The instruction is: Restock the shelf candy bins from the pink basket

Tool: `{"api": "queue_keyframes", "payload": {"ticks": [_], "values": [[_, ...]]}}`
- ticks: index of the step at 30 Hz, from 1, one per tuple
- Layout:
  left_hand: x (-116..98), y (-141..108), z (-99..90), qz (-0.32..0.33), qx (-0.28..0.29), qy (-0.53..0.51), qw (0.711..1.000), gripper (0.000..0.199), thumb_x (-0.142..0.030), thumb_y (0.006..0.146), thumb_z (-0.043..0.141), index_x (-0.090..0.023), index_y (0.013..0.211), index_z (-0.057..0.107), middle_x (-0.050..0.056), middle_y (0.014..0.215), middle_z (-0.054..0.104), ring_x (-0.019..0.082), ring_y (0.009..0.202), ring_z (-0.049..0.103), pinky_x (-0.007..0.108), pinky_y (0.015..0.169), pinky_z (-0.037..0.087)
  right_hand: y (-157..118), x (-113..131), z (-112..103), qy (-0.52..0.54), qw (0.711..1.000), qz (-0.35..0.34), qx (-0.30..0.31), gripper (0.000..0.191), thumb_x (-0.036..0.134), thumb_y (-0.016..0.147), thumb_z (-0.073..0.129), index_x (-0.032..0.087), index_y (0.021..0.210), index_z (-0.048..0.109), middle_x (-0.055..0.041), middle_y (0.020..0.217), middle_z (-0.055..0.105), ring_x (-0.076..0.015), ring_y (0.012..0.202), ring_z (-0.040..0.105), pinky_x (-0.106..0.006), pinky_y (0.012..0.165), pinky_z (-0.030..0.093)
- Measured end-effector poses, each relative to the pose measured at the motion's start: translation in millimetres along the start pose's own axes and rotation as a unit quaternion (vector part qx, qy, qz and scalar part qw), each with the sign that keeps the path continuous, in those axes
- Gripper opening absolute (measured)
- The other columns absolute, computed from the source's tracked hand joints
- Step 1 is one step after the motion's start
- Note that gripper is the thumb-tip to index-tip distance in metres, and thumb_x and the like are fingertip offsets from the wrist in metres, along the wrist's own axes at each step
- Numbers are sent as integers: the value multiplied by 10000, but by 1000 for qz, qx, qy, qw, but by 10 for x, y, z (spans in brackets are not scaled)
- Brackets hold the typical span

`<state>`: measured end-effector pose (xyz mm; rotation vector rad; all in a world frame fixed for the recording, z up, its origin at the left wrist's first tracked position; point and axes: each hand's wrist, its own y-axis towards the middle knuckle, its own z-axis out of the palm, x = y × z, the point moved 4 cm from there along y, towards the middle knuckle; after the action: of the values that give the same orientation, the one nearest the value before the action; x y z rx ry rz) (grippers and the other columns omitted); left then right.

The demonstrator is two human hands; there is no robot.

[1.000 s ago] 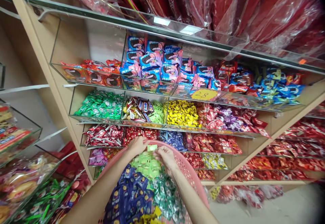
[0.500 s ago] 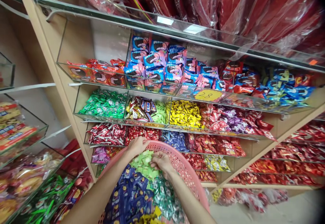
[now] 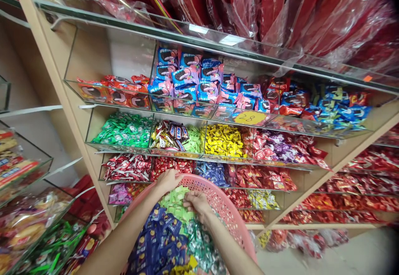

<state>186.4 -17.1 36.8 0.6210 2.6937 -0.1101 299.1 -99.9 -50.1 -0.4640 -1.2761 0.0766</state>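
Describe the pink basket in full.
The pink basket looks like plastic, round, with a perforated wall and smooth rim. It sits tilted before the sweet shelves, heaped with light green sweets, blue packets and green-white wrapped sweets. The left hand grips its far rim; the right hand rests on the green sweets inside.

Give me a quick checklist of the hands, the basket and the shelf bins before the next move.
1. Left hand on the far rim of the pink basket: ok, though whether it grips the rim, cannot tell.
2. Right hand on the light green candies in the basket: ok, fingers curled into the pile.
3. Candy actually pinched in the right hand: cannot tell.
4. Basket holds sorted heaps, with blue packets nearest and green-and-white candies to the right: ok.
5. Light green candies also lie in a shelf bin beside the yellow candies: ok.
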Motion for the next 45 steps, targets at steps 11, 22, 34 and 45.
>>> {"api": "queue_keyframes", "payload": {"ticks": [11, 22, 34, 45], "values": [[33, 13, 18, 10, -12, 11, 1000, 406, -501, 785, 351, -195, 810, 615, 67, 808, 649, 174, 714, 591, 224, 566, 357, -6, -38, 39, 33, 999, 29, 14, 198, 212, 543, 677, 115, 680, 572, -37, 614, 644, -84, 461, 572, -135, 370, 388], [47, 35, 57, 7, -13, 6, 1000, 454, -547, 771, 340, -190, 830, 613, 69, 844, 642, 168, 740, 582, 215, 570, 347, -13, -70, 39, 21, 999, 42, 8, 166, 197, 549, 660, 115, 657, 565, -33, 605, 642, -95, 493, 590, -141, 381, 399], [56, 52, 49, 15, -6, 6, 1000, 412, -517, 772, 347, -201, 799, 609, 64, 790, 647, 179, 725, 591, 223, 563, 347, -10, 2, 74, -93, 995, -27, -13, 308, 385, 544, 662, 169, 626, 460, 12, 445, 586, -99, 358, 517, -151, 293, 255], [69, 66, 45, 19, -8, 10, 1000, 387, -491, 778, 347, -198, 759, 599, 57, 757, 648, 172, 696, 594, 218, 530, 334, 4, 277, 15, -253, 947, -180, -83, 400, 558, 620, 552, 200, 527, 398, 36, 378, 482, -82, 323, 390, -201, 355, 247]]}}
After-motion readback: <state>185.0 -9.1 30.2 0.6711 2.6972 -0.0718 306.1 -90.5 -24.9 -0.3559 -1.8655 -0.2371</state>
